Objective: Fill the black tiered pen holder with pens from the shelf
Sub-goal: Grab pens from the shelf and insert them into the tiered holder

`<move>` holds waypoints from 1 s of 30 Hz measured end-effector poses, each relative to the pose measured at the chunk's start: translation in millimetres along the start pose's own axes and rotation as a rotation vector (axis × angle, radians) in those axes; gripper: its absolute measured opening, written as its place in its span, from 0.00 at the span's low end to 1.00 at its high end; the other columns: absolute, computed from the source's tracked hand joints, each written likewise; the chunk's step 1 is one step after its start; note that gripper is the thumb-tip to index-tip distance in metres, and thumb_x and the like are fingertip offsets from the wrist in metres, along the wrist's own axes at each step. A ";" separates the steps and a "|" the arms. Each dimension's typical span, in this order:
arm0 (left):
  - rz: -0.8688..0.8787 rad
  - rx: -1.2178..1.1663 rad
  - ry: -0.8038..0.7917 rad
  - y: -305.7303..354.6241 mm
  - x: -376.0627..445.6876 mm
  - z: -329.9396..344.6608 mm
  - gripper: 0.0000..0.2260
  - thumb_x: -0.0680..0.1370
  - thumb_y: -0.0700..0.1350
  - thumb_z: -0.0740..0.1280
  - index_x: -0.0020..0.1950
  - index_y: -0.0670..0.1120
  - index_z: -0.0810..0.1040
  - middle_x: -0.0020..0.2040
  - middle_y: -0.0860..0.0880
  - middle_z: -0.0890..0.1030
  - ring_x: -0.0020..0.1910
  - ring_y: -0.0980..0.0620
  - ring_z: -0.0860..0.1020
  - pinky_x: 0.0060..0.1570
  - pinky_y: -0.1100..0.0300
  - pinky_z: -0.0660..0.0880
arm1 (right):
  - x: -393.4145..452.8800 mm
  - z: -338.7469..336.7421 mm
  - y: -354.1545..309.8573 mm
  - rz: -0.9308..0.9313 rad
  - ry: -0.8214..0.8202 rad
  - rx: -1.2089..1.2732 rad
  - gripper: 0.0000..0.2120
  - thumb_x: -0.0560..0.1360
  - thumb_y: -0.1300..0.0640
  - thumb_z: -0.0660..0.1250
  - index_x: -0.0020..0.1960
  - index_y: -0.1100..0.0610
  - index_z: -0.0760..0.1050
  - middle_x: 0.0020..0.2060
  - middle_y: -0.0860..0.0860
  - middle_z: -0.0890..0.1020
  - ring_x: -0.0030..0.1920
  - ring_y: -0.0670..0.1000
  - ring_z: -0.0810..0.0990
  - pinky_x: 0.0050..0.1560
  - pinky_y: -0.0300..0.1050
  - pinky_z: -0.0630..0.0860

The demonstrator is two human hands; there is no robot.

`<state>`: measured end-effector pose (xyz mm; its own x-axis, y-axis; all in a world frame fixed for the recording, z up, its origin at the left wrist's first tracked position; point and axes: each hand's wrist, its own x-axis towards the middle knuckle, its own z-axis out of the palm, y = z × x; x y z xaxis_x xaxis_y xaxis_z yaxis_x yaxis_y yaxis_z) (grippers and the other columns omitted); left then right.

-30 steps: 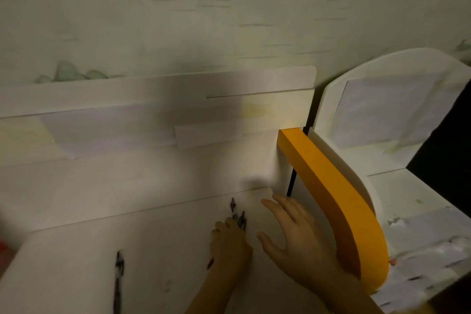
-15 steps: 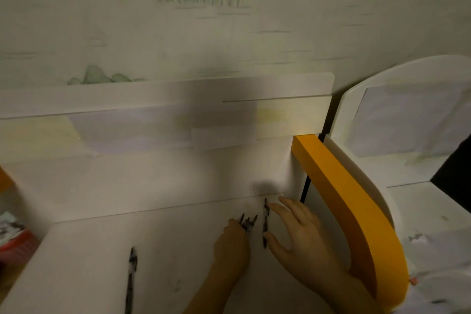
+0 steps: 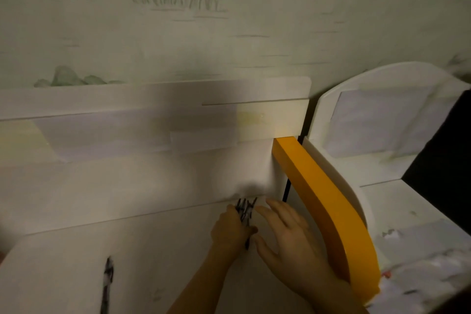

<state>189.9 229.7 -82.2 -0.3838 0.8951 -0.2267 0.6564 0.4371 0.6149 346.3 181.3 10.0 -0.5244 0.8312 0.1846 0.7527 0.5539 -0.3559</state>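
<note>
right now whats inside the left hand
A bunch of pens, tips sticking out past the left hand. Their lower ends and exact number are hidden by the fingers. The right hand lies open beside them.

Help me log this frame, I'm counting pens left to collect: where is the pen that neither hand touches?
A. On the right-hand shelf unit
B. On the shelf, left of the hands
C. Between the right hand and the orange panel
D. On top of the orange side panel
B: one pen lies alone on the shelf, left of the left hand, which grips the bundle; the right hand is beside it.
</note>
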 end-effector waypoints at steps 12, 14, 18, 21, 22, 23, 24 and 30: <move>-0.101 0.051 -0.007 -29.8 -11.9 -20.2 0.10 0.69 0.47 0.68 0.47 0.45 0.76 0.40 0.49 0.78 0.38 0.48 0.78 0.36 0.60 0.75 | 0.9 10.2 -5.2 -0.039 0.015 -0.066 0.28 0.77 0.40 0.55 0.75 0.44 0.59 0.75 0.44 0.61 0.75 0.47 0.57 0.73 0.45 0.54; -0.103 0.072 0.028 -44.0 -15.3 -32.9 0.11 0.71 0.49 0.68 0.48 0.44 0.76 0.38 0.50 0.76 0.36 0.50 0.76 0.35 0.60 0.75 | 3.2 16.1 -8.8 -0.040 0.018 -0.102 0.27 0.77 0.40 0.58 0.74 0.44 0.60 0.74 0.44 0.63 0.74 0.48 0.60 0.72 0.44 0.55; -0.138 0.157 0.130 -76.9 -29.7 -67.5 0.15 0.75 0.53 0.65 0.56 0.44 0.75 0.49 0.47 0.80 0.45 0.48 0.80 0.40 0.60 0.75 | 10.9 28.0 -23.5 -0.084 0.032 -0.097 0.27 0.75 0.40 0.62 0.72 0.46 0.65 0.70 0.45 0.70 0.71 0.49 0.66 0.70 0.47 0.63; -0.162 0.178 0.224 -105.8 -45.7 -95.0 0.14 0.79 0.52 0.63 0.57 0.43 0.72 0.51 0.46 0.80 0.44 0.48 0.79 0.41 0.57 0.77 | 17.4 38.2 -38.5 -0.149 0.005 -0.067 0.27 0.77 0.40 0.61 0.73 0.45 0.63 0.71 0.44 0.68 0.72 0.47 0.64 0.72 0.45 0.60; -0.176 0.180 0.257 -115.1 -51.6 -103.7 0.13 0.79 0.53 0.62 0.56 0.44 0.71 0.51 0.46 0.80 0.44 0.49 0.79 0.41 0.57 0.77 | 19.7 40.9 -44.8 -0.169 0.011 -0.060 0.27 0.76 0.41 0.63 0.73 0.46 0.64 0.70 0.44 0.69 0.71 0.47 0.65 0.71 0.44 0.59; -0.197 0.191 0.285 -123.7 -58.0 -112.7 0.14 0.79 0.54 0.63 0.56 0.45 0.70 0.52 0.47 0.79 0.44 0.49 0.79 0.41 0.57 0.75 | 21.7 44.2 -51.1 -0.184 0.012 -0.054 0.26 0.76 0.42 0.64 0.72 0.46 0.65 0.69 0.45 0.70 0.70 0.48 0.67 0.70 0.43 0.59; -0.227 0.206 0.303 -131.7 -64.4 -121.2 0.15 0.79 0.56 0.63 0.56 0.46 0.70 0.52 0.47 0.79 0.46 0.49 0.79 0.40 0.58 0.74 | 23.2 47.4 -57.9 -0.191 0.006 -0.047 0.27 0.76 0.42 0.65 0.72 0.46 0.65 0.69 0.45 0.71 0.70 0.48 0.68 0.69 0.43 0.59; -0.390 0.178 0.327 -175.8 -95.3 -149.2 0.27 0.69 0.63 0.73 0.55 0.47 0.68 0.52 0.49 0.77 0.43 0.51 0.75 0.37 0.60 0.70 | 30.1 70.4 -83.5 -0.284 0.009 -0.034 0.26 0.76 0.42 0.63 0.72 0.48 0.67 0.68 0.48 0.72 0.69 0.53 0.70 0.69 0.50 0.68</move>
<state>14.2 54.5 -56.0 -0.7845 0.6022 -0.1479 0.5141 0.7650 0.3878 239.6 156.7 -19.2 -0.7125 0.6431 0.2808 0.5894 0.7656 -0.2578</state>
